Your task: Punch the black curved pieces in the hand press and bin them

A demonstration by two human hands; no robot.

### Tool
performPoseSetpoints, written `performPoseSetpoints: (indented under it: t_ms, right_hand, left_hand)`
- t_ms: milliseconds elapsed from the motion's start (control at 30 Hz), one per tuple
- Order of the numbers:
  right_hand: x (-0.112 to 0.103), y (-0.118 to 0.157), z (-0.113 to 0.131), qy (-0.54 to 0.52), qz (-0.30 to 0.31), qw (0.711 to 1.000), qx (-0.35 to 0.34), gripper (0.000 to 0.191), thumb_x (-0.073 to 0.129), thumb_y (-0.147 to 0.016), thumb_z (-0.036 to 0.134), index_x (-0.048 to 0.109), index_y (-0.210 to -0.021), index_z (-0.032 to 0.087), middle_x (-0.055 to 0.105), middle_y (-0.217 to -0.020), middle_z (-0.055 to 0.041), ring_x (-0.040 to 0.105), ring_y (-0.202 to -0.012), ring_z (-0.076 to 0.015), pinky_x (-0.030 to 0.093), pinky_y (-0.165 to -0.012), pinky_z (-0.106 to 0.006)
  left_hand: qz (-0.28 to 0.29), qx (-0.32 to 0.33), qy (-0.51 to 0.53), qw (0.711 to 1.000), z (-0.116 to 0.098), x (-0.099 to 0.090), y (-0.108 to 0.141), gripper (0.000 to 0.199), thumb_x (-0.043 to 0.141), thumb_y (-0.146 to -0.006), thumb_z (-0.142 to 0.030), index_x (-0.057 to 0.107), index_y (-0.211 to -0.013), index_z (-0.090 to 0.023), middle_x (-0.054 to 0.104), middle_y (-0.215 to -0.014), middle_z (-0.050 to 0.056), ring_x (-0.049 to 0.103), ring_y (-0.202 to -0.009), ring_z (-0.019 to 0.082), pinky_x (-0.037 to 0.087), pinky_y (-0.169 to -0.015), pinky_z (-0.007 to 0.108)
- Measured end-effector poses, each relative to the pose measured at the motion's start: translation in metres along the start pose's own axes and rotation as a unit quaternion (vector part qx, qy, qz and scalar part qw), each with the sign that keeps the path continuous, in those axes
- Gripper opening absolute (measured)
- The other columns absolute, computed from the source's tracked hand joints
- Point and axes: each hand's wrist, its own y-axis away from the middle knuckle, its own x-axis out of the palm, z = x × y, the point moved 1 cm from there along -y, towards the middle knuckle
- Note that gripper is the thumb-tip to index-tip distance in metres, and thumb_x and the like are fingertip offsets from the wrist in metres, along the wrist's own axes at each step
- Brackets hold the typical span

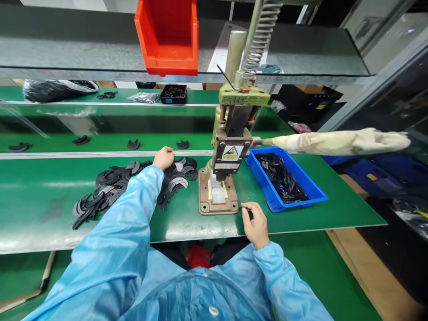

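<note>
My left hand (163, 158) is over the far edge of a pile of black curved pieces (113, 180), close to the metal rail. Its fingers are curled in, and whatever they may hold is hidden. My right hand (257, 224) is at the table's front, right of the base of a hand press (232, 151). Thumb and forefinger are bent close together; a tiny dark spot shows at the fingertips, too small to name. A pale block (218, 195) sits on the press base under the ram.
A blue bin (297, 203) of thin black parts stands right of the press. The press's cloth-wrapped lever (341, 141) sticks out above it. Several curved pieces (133, 144) lie spaced out beyond the rail. An orange bin (172, 66) is on the shelf overhead.
</note>
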Motion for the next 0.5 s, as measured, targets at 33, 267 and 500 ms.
performPoseSetpoints:
  t_ms: [33,267,500]
  right_hand:
    - [0.001,0.000,0.001,-0.005,0.003,1.000,-0.002,0.019,0.057,-0.105,0.029,0.074,-0.109,0.022,0.076,-0.105,-0.0098,0.073,-0.100,-0.0216,0.061,-0.089,-0.039]
    - [-0.006,0.001,0.019,-0.010,0.043,0.999,-0.010,0.031,0.049,-0.109,0.031,0.078,-0.108,0.022,0.080,-0.100,-0.0072,0.076,-0.095,-0.0175,0.064,-0.088,-0.035]
    - [-0.089,-0.071,-0.005,0.119,0.063,0.989,0.059,0.030,0.055,-0.107,0.042,0.076,-0.117,0.023,0.079,-0.118,-0.0095,0.073,-0.111,-0.0206,0.061,-0.105,-0.041]
  left_hand:
    - [0.008,0.023,-0.020,1.000,0.006,-0.003,0.015,0.029,0.073,-0.095,-0.026,0.074,-0.121,-0.013,0.078,-0.124,0.017,0.073,-0.118,0.030,0.054,-0.110,0.044]
    - [0.082,0.285,-0.080,0.952,0.050,-0.005,0.176,0.036,0.057,-0.104,-0.051,0.077,-0.097,-0.022,0.080,-0.110,0.010,0.072,-0.108,0.029,0.055,-0.103,0.045]
    - [0.191,0.318,-0.046,0.928,0.086,0.011,0.256,0.029,0.056,-0.106,-0.044,0.068,-0.085,-0.027,0.075,-0.092,0.009,0.071,-0.089,0.030,0.058,-0.083,0.047]
